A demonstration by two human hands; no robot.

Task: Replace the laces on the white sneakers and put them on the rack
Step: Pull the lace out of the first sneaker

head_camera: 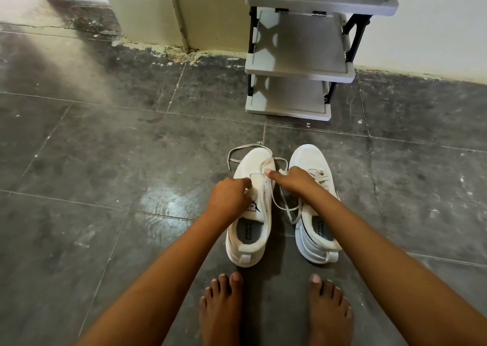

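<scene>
Two white sneakers stand side by side on the dark floor, toes pointing away from me. The left sneaker (253, 224) has most of its lace (237, 152) pulled loose, looping over the toe and onto the floor. My left hand (230, 196) grips the tongue and left eyelet flap of that shoe. My right hand (293, 181) pinches the lace at the shoe's lower eyelets, thumb pointing left. The right sneaker (315, 214) is still laced, partly hidden under my right forearm. Loose lace ends hang between the two shoes.
A grey plastic shoe rack (297, 69) with black posts stands against the cream wall just beyond the sneakers, its visible shelves bare. My bare feet (221, 308) are right behind the shoes. A wall corner juts out at the upper left.
</scene>
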